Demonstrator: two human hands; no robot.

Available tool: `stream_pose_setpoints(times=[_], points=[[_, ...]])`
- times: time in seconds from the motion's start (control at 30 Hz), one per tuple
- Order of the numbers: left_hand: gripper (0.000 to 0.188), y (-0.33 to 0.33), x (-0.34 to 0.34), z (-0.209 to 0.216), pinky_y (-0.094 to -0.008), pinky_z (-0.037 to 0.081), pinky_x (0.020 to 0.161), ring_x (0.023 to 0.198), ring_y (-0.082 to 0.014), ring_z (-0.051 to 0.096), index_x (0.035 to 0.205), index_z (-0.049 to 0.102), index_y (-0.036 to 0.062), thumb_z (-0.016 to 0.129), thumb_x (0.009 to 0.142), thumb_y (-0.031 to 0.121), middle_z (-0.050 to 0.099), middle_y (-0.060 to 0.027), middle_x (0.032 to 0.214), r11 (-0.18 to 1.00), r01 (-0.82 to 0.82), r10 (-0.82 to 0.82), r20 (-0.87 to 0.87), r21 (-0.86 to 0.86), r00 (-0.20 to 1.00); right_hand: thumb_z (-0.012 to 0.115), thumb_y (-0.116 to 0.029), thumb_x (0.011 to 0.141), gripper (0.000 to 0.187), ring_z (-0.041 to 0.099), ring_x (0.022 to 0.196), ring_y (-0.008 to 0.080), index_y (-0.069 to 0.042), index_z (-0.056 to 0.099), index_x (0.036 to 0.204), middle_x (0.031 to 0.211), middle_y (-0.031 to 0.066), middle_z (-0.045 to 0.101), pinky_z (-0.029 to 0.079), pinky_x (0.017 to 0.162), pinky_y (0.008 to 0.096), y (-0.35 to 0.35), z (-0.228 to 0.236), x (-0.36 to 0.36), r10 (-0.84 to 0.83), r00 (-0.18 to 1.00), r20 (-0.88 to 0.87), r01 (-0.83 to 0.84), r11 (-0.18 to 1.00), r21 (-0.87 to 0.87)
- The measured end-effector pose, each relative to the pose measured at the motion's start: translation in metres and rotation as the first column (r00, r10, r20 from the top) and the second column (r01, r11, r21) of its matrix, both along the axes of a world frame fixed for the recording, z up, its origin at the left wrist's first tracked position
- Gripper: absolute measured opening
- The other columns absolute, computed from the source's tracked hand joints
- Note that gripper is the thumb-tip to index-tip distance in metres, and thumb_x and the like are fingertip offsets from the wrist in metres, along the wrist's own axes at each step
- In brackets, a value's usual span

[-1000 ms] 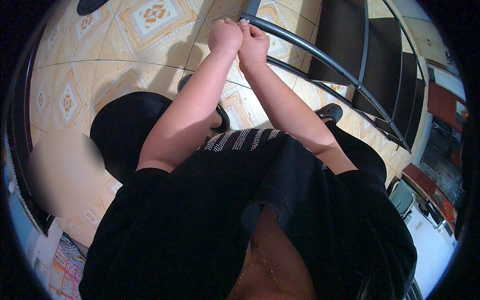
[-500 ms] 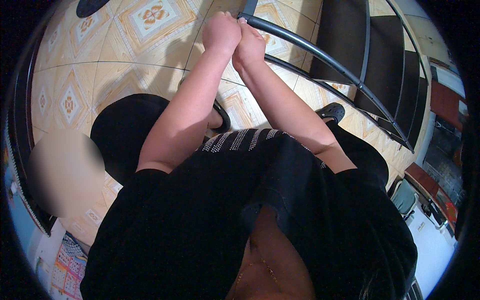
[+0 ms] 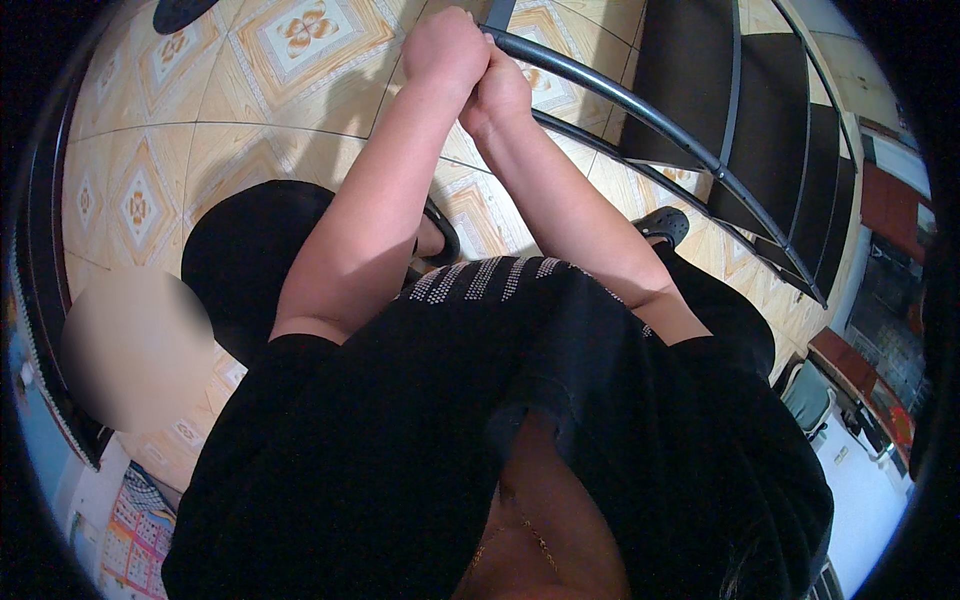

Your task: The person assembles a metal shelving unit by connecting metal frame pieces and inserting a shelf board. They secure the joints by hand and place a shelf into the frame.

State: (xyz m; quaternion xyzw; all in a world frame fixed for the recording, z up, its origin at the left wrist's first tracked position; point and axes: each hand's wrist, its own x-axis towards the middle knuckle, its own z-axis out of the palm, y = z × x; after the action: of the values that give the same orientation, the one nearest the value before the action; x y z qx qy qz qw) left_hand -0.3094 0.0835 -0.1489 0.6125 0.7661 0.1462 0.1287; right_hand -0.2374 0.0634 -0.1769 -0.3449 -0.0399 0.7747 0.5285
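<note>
Both my hands meet at the top, by the upper end of a dark metal tube (image 3: pixel 610 88) on a shelf rack. My left hand (image 3: pixel 447 48) is curled into a fist beside the tube's end; whatever its fingers hold is hidden. Just below and to its right, my right hand (image 3: pixel 505 90) is closed, its fingertips pressed together near the tube end. What it pinches is too small or covered to name. The tube curves down to the right past dark shelf boards (image 3: pixel 680 90). A second dark tube (image 3: pixel 580 132) runs beneath it.
Patterned tiles cover the floor (image 3: pixel 140 205). My black clog (image 3: pixel 662 228) stands beside the lower tube. A round black object (image 3: pixel 183 12) lies at the top left. At the right are a white surface (image 3: pixel 860 500) and a green-grey item (image 3: pixel 808 398). A blurred patch covers the left side.
My left hand has shifted slightly upward and turned a little at the tube's end. My right hand stays close to it, and the rack has not visibly moved.
</note>
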Motion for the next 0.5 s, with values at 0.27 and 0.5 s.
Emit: stream_pose_setpoints(times=[0.27,0.5], points=[[0.023,0.000,0.012,0.024,-0.0471,0.052,0.070,0.079,-0.0373,0.066,0.079,0.067,0.0008,0.049,0.084,0.014,0.066,-0.0221,0.082,0.991,-0.112,0.107,0.070,0.069,0.992,0.044,-0.020,0.098,0.026,0.060,0.097,0.0245,0.000,0.051,0.114,0.110,0.0113,0.060,0.049,0.089,0.0390,-0.007,0.021,0.005,0.105,0.991,-0.086,-0.104,0.994,0.025],[0.038,-0.018,0.009,0.028,-0.0475,0.049,0.080,0.091,-0.0389,0.062,0.089,0.064,0.0001,0.040,0.092,0.029,0.065,-0.0224,0.098,0.995,-0.101,0.102,0.141,-0.011,0.985,0.056,-0.019,0.091,0.021,0.061,0.085,0.0206,0.001,0.059,0.097,0.095,0.0095,0.063,0.051,0.076,0.0339,-0.001,0.007,0.003,0.059,0.993,0.105,-0.052,0.996,-0.071]])
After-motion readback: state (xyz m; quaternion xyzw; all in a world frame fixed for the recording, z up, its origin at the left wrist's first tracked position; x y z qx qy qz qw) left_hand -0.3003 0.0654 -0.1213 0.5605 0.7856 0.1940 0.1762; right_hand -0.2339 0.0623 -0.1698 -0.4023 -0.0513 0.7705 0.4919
